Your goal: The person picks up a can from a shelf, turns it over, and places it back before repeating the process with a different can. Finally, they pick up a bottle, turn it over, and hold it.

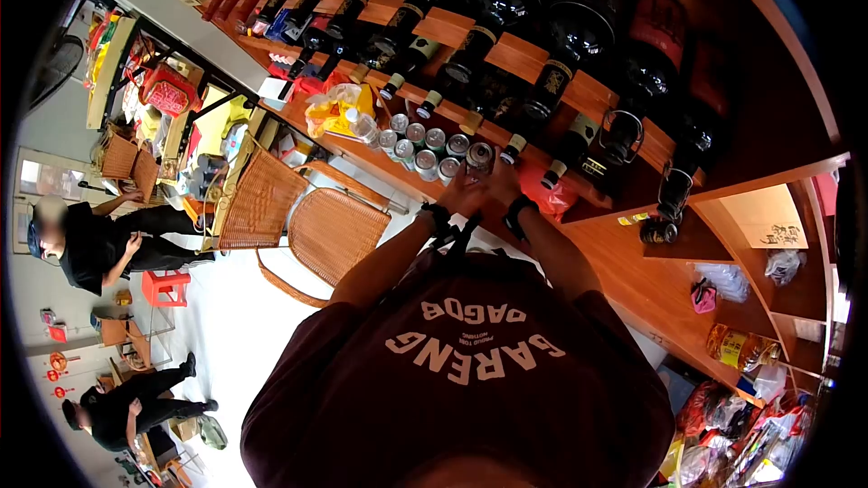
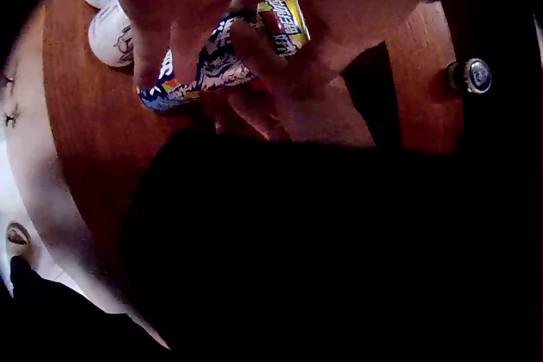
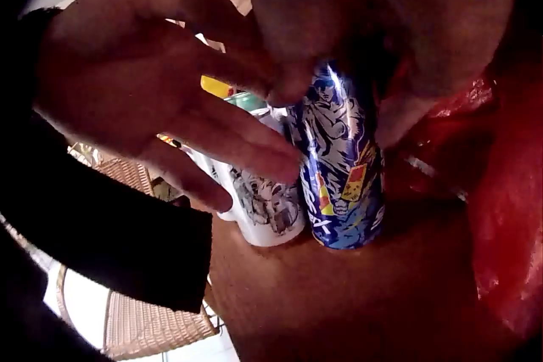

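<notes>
A tall blue drink can (image 3: 346,171) with silver figure artwork stands on the wooden counter (image 3: 297,303) in the right wrist view. My right hand (image 3: 382,22) grips it near the top, fingers down both sides. From the left my left hand (image 3: 144,82) reaches in with fingers extended, fingertips right at the can's side. Just left of it stands a white can (image 3: 267,213) with grey artwork. The left wrist view shows the blue can's printed side (image 2: 225,61) partly covered by fingers. Overhead, both hands meet at the end of rows of several cans (image 1: 435,140).
Large dark bottles (image 1: 551,81) lie tilted in a wooden rack behind the cans. A red plastic bag (image 1: 553,194) is close on the right; a yellow bag (image 1: 339,110) and clear bottle (image 1: 363,126) are left. Rattan chairs (image 1: 334,230) and two people (image 1: 90,239) are farther left.
</notes>
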### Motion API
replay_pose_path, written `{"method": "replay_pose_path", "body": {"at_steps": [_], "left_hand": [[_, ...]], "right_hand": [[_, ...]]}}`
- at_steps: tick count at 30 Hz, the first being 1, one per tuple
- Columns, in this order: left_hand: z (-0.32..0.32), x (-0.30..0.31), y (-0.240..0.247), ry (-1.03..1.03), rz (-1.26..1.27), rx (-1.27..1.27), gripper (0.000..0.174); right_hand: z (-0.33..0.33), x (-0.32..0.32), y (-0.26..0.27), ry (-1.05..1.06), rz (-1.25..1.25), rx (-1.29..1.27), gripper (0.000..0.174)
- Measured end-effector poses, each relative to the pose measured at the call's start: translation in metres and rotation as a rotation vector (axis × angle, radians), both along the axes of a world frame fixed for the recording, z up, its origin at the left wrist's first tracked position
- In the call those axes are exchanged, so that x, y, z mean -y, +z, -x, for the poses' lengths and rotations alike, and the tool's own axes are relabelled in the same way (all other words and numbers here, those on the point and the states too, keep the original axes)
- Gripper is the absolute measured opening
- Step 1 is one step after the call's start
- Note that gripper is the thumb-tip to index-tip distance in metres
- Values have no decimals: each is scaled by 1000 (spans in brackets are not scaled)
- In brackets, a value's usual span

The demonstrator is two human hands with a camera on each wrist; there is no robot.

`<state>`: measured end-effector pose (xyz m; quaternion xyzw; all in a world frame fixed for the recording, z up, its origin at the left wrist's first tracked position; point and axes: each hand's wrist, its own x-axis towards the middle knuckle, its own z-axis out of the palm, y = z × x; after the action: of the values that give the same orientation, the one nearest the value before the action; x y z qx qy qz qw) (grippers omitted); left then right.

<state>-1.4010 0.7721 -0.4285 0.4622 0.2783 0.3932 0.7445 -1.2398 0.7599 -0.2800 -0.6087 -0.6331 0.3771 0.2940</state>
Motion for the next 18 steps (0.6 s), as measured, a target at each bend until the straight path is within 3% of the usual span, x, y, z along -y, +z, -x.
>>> {"method": "replay_pose_path", "body": {"at_steps": [2,3,5,6,8,9,11,12,14,15,17,18], "left_hand": [[4,12,78,37,251,87,92],[2,6,83,35,247,87,92],[-3,-8,90,0,58,3,92],[-4,-11,97,-4,54,3,92],[-1,-15,112,-63,-45,-465,95],[2,-17,112,-71,-46,-469,95],[4,-21,115,-242,-231,-732,58],[2,-22,116,-251,-235,-732,58],[1,-18,119,-90,218,-439,62],[3,-18,115,-95,223,-439,62],[8,-22,92,-187,-412,-591,82],[5,-19,93,-193,-411,-586,82]], "right_hand": [[-2,-7,2,37,165,-4,87],[-4,-13,-5,34,160,-3,87],[-11,-28,-40,217,173,471,80],[-15,-37,-57,213,171,471,80],[-19,-55,-99,239,175,116,78],[-21,-60,-119,247,178,-64,77],[-23,-60,-124,254,177,-420,75],[-25,-60,-126,245,175,-422,75],[-26,-50,-107,166,339,-262,66],[-21,-47,-110,161,344,-262,66],[-15,-43,-142,70,-43,-881,46],[-21,-41,-141,63,-42,-877,46]]}}
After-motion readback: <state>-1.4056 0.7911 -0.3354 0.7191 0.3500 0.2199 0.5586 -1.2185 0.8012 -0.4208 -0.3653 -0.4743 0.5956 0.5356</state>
